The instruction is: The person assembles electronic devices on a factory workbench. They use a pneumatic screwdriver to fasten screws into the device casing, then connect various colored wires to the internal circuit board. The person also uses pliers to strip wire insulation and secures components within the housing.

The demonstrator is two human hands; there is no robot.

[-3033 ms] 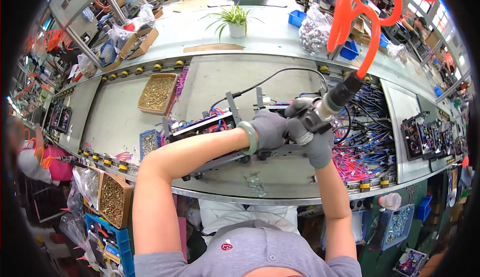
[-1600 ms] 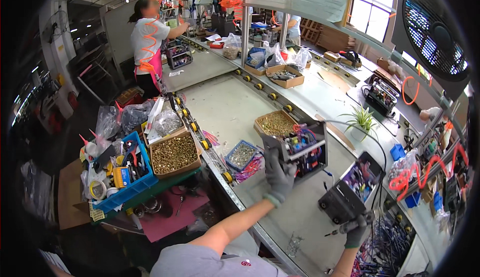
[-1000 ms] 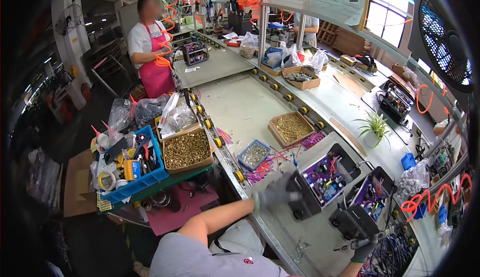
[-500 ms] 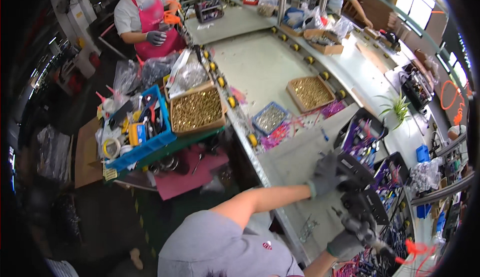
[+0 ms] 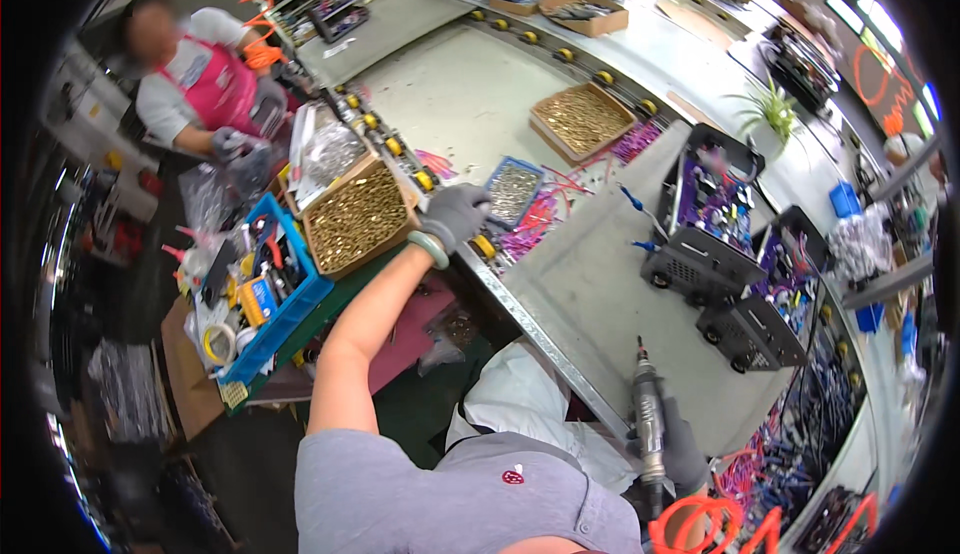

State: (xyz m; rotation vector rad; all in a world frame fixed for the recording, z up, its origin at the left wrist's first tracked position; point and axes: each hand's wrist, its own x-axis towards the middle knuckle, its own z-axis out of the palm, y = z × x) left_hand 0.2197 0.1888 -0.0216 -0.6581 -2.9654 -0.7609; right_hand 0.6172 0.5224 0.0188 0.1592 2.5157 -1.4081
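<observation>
My left hand [image 5: 455, 216], in a grey glove, is over the near rail of the bench, beside a blue tray of silver screws [image 5: 514, 192] and a carton of small brass-coloured parts [image 5: 358, 218]. Its fingers look bunched together; whatever they may pinch is hidden. Low on the right, my gloved right hand [image 5: 685, 444] grips a power screwdriver [image 5: 648, 419], its bit pointing away from me over the grey board. Beyond it stand two black metal cases [image 5: 705, 266] [image 5: 752, 332] filled with wires and components.
A second carton of brass parts [image 5: 583, 122] sits farther back among pink and red wires. On my left is a blue crate [image 5: 325, 289] of tools and tape. An orange coiled hose [image 5: 700, 529] loops near my right wrist. Across the bench stands a person in a pink apron [image 5: 215, 84].
My left hand has left the black cases and swung left to the screw tray. My right hand has drawn the screwdriver back toward me, off the cases. The view has shifted.
</observation>
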